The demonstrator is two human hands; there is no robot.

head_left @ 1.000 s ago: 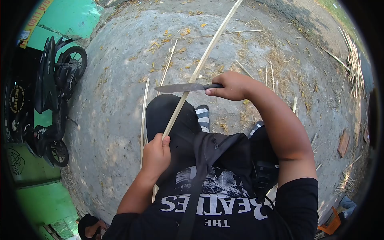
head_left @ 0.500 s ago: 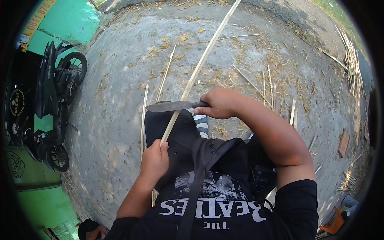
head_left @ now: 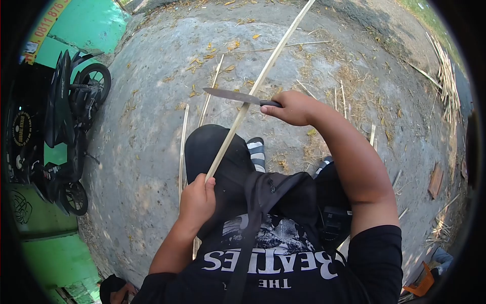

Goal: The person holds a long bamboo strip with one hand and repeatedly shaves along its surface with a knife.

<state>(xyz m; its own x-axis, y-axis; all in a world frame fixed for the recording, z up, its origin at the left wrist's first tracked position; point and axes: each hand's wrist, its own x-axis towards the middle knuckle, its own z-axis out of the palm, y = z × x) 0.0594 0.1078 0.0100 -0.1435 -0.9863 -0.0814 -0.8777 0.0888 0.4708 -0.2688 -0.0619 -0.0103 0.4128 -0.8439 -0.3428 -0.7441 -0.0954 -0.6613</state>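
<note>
My left hand [head_left: 198, 202] is closed around the near end of a long, pale bamboo strip [head_left: 230, 136], close to my left thigh. From there the strip slants up and away, over my knee, towards the top of the view. A dark-handled knife [head_left: 230, 95] is gripped in my right hand [head_left: 293, 108], its blade pointing left and lying across the strip beyond the knee. Whether the edge bites into the strip cannot be made out.
Thin strips [head_left: 211, 90] lie on the concrete ground [head_left: 136, 167] among dry leaves and shavings. A heap of strips [head_left: 445, 76] is at the far right, near a brown wood piece [head_left: 435, 180]. A parked motorcycle [head_left: 66, 116] stands left, and an orange object [head_left: 422, 281] lies lower right.
My right hand and the knife have moved forward along the strip, away from my body. The strip's far end has shifted slightly right, while my left hand keeps its hold almost in place.
</note>
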